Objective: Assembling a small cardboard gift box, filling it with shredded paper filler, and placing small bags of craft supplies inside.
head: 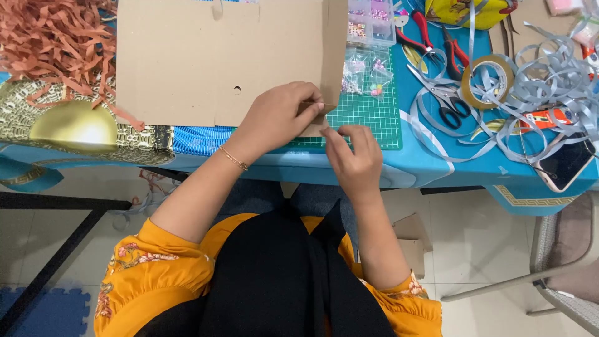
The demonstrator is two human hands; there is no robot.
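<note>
A large brown cardboard sheet [206, 56] lies over the blue table and the green cutting mat [368, 118]. My left hand [277, 115] pinches the sheet's lower right corner, fingers closed on the edge. My right hand [352, 153] is just below that corner, its fingertips touching the cardboard's edge next to the left hand's fingers. A thin gold bracelet sits on my left wrist.
Shredded orange paper [56, 43] and a gold dome [75, 125] are at left. Right of the mat lie bead bags [368, 78], a clear bead box [371, 19], red pliers [437, 40], scissors [446, 100], a tape roll [488, 81], grey ribbon [549, 75], a phone [564, 163].
</note>
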